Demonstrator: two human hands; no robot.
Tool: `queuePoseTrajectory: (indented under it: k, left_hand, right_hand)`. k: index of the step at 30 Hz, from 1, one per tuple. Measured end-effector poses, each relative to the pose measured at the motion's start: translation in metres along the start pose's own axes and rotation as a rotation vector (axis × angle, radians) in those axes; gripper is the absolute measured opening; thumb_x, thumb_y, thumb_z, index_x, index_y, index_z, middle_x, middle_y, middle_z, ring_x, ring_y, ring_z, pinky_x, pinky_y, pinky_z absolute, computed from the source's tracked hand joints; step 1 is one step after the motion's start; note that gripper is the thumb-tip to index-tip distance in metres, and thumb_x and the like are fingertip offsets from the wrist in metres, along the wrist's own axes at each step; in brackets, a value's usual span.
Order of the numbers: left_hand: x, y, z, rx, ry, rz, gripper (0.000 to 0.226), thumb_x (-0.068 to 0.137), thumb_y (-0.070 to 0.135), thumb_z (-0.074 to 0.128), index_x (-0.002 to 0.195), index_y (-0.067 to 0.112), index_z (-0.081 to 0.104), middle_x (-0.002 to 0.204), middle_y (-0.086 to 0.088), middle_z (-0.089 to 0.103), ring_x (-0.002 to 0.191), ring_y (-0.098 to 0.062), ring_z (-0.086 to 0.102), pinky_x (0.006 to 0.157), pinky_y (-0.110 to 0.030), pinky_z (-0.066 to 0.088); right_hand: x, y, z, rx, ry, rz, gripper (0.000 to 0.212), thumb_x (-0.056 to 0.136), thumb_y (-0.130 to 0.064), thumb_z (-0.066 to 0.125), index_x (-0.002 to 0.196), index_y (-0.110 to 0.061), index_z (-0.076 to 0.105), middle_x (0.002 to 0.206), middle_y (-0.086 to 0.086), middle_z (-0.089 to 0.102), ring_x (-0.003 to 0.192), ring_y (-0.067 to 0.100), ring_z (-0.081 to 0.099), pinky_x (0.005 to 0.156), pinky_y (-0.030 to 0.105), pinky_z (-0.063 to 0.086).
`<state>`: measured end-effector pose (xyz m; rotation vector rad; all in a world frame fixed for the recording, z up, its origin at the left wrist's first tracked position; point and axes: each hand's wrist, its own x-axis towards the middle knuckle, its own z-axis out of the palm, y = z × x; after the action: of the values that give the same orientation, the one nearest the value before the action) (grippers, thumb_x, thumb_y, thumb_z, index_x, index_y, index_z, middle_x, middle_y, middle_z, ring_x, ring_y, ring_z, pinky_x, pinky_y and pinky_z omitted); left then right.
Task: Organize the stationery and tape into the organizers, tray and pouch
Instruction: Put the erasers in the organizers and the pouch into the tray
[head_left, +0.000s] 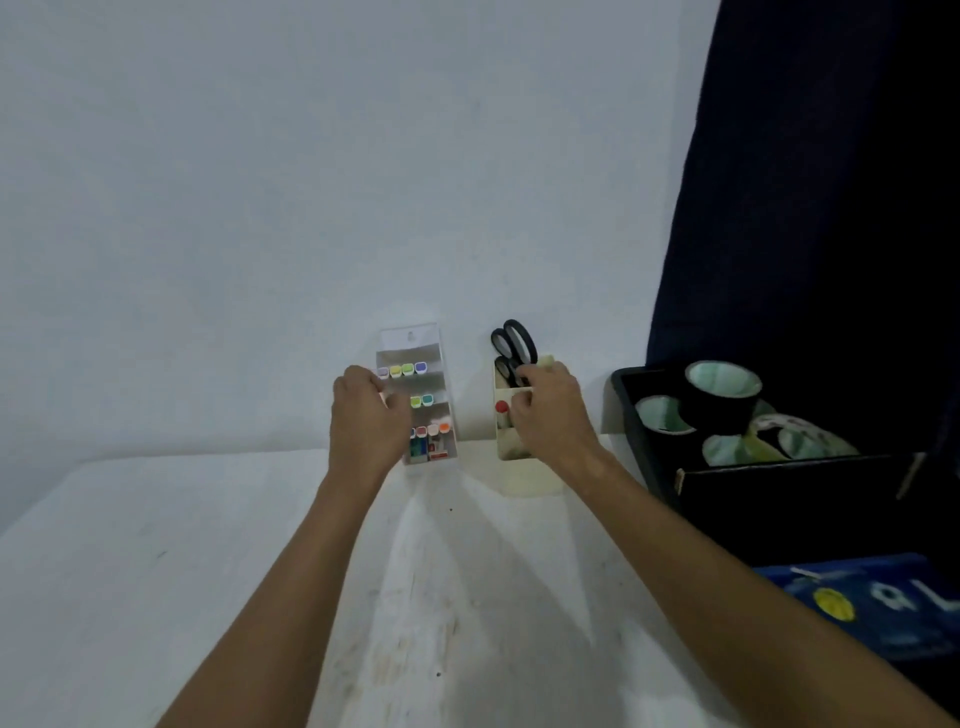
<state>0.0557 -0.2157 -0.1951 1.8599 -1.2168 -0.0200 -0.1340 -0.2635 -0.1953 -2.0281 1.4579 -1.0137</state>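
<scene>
We find the clear, tiered plastic marker organizer (415, 395) standing upright against the pale wall (260, 182) at the back of the white surface (208, 571). Its upper tier holds a row of markers with coloured caps (408, 369); two more caps show in the middle tier and a further row in the bottom tier, with small items below that we cannot identify. The left hand (366, 418) rests against the left side of this organizer with its fingers curled at the middle tier; whether it pinches anything there we cannot tell, as the fingertips are hidden.

Just to the right, apart from the first organizer, stands the cream rectangular desk organizer (519, 467), also against the wall. A pair of black-handled scissors (514, 345) stands in its rear compartment, handles up. A red-capped item (502, 407) shows in the front compartment. The right hand (550, 410) is at the organizer's top, fingers curled over its front compartment beside the scissors; we cannot tell what, if anything, it grips.

Further right, the black tray (779, 488) sits on the surface and holds several rolls of black tape (722, 395) with pale green cores, one upright on the others, and a patterned roll beside them. In front of the tray lies the blue fabric pouch (883, 603) with printed figures. A dark curtain (831, 182) hangs behind the tray.
</scene>
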Motion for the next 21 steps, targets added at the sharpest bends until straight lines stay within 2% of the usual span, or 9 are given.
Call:
queuePoseTrajectory:
  k: [2,4,7,10,12,15,17,19,21]
  left_hand:
    - [0.002,-0.006,0.002,-0.082,-0.065,-0.128,0.032,0.09,0.019,0.055,0.116,0.004,0.044,0.117,-0.015,0.052,0.105,-0.03,0.054,0.076,-0.03,0.038]
    - [0.0,-0.011,0.007,-0.124,-0.212,-0.257,0.047,0.096,0.025,0.048,0.137,0.008,0.034,0.135,-0.017,0.049,0.118,-0.031,0.052,0.083,-0.031,0.038]
    - [-0.007,-0.019,0.017,-0.196,-0.362,-0.312,0.045,0.096,0.031,0.044,0.137,0.018,0.035,0.131,-0.009,0.057,0.107,-0.025,0.056,0.089,-0.035,0.044]
    - [-0.01,-0.022,0.025,-0.265,-0.403,-0.322,0.045,0.092,0.034,0.05,0.132,0.027,0.033,0.123,-0.005,0.061,0.106,-0.025,0.06,0.097,-0.045,0.047]
    - [-0.006,-0.024,0.032,-0.257,-0.409,-0.316,0.041,0.095,0.031,0.045,0.133,0.028,0.029,0.122,-0.005,0.061,0.105,-0.026,0.061,0.096,-0.047,0.047]
    - [-0.002,-0.025,0.037,-0.24,-0.377,-0.302,0.047,0.099,0.033,0.037,0.142,0.025,0.02,0.129,-0.006,0.058,0.108,-0.028,0.061,0.095,-0.043,0.048]
    - [-0.001,-0.026,0.041,-0.212,-0.353,-0.279,0.051,0.101,0.033,0.036,0.146,0.02,0.016,0.132,-0.007,0.057,0.111,-0.03,0.061,0.09,-0.04,0.046]
    - [-0.003,-0.027,0.044,-0.189,-0.332,-0.26,0.052,0.101,0.03,0.037,0.147,0.018,0.016,0.134,-0.008,0.056,0.113,-0.031,0.06,0.093,-0.042,0.047]
    - [-0.003,-0.028,0.047,-0.182,-0.311,-0.248,0.049,0.101,0.028,0.038,0.145,0.018,0.02,0.132,-0.008,0.057,0.109,-0.029,0.061,0.089,-0.039,0.047]
  right_hand:
    - [0.005,0.011,-0.014,-0.045,0.027,0.131,0.034,0.097,-0.012,0.041,0.128,-0.005,0.053,0.125,0.016,0.051,0.108,0.025,0.05,0.08,0.025,0.038]
    - [0.009,0.022,-0.023,0.022,-0.012,0.34,0.033,0.098,-0.012,0.039,0.126,-0.001,0.053,0.126,0.017,0.053,0.106,0.027,0.052,0.076,0.026,0.037]
    - [0.023,0.041,-0.022,0.094,-0.166,0.584,0.029,0.094,-0.009,0.045,0.119,0.002,0.055,0.12,0.018,0.059,0.103,0.03,0.057,0.084,0.034,0.048]
    - [0.024,0.052,-0.023,0.333,-0.258,0.746,0.021,0.096,-0.013,0.044,0.107,0.001,0.055,0.104,0.02,0.062,0.089,0.029,0.058,0.077,0.039,0.051]
    - [0.02,0.052,-0.024,0.48,-0.362,0.745,0.015,0.099,-0.016,0.044,0.097,-0.007,0.056,0.09,0.014,0.06,0.081,0.025,0.059,0.074,0.039,0.051]
    - [0.023,0.056,-0.021,0.497,-0.403,0.696,0.018,0.099,-0.017,0.043,0.104,-0.011,0.06,0.09,0.011,0.062,0.079,0.023,0.061,0.059,0.035,0.05]
    - [0.028,0.06,-0.015,0.485,-0.397,0.669,0.022,0.098,-0.017,0.044,0.109,-0.01,0.062,0.092,0.012,0.064,0.081,0.024,0.062,0.059,0.035,0.052]
    - [0.031,0.062,-0.008,0.454,-0.39,0.647,0.024,0.095,-0.017,0.047,0.11,-0.011,0.065,0.093,0.012,0.066,0.083,0.026,0.064,0.062,0.034,0.054]
    - [0.03,0.056,-0.004,0.455,-0.386,0.631,0.023,0.094,-0.017,0.049,0.108,-0.012,0.067,0.092,0.012,0.066,0.081,0.025,0.064,0.061,0.034,0.054]
